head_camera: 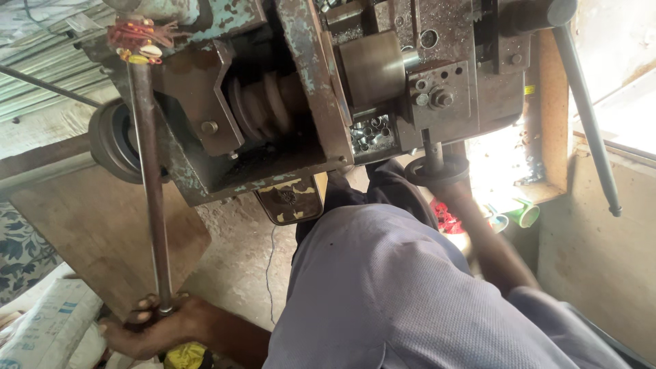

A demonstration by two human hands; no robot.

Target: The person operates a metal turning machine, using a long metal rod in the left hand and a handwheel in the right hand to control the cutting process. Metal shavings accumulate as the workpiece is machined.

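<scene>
Smooth steel lever rod (150,184) gripped by left hand (147,328).

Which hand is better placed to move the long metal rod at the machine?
Probably the left hand: it already grips the lower end of the long metal rod. The right forearm reaches under the machine, its hand hidden.

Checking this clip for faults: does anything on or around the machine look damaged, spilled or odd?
The machine has blue paint flaking down to rust. Small metal pieces lie loose in its open recess. A red thread bundle is tied atop the rod the left hand grips.
</scene>
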